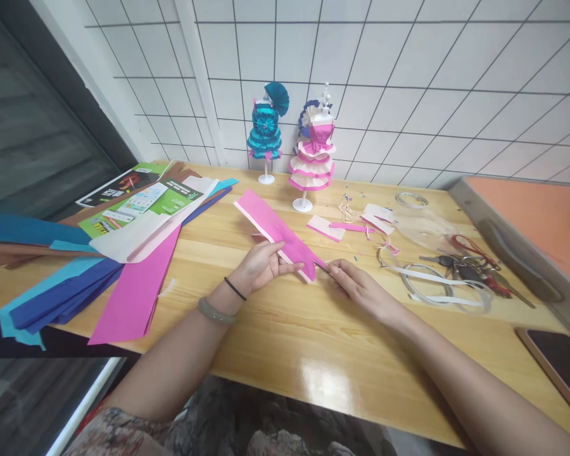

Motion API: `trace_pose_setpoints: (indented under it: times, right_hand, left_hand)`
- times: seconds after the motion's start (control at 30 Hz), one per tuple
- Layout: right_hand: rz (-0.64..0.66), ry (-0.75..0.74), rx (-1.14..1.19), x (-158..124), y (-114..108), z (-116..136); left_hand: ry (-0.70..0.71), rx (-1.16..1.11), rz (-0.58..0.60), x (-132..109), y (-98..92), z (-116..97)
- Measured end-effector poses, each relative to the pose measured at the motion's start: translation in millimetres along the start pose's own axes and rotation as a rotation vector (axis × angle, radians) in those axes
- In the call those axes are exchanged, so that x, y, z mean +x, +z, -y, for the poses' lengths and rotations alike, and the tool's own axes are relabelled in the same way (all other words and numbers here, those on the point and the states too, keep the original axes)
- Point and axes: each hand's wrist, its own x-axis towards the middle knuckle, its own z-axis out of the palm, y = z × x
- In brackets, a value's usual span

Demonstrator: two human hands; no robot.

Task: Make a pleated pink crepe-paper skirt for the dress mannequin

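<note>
My left hand [261,265] pinches the near end of a long pink paper strip [272,228] backed with a white layer, holding it slanted above the wooden table [285,342]. My right hand [356,286] is closed on a thin dark tool whose tip meets the strip's near corner; I cannot make out what the tool is. A dark hair tie and a green bangle sit on my left wrist.
Two small mannequins in paper dresses, teal [265,133] and pink-white [312,155], stand at the tiled wall. Sheets of pink [137,285], blue and white paper and booklets [142,202] lie left. Paper scraps [327,228], tape rings [425,282], keys [465,266] and a phone [563,364] lie right.
</note>
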Motion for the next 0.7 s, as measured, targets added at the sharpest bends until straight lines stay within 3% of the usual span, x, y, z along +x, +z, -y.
trace_pose_setpoints:
  times: [0.4,0.7]
  right_hand:
    - [-0.124,-0.029,0.055,4,12,-3]
    - [-0.138,-0.053,0.054,5,15,-2]
  left_hand:
    - [-0.016,-0.011,0.012,0,1.0,6]
    - [-0.018,-0.003,0.015,-2,6.2,5]
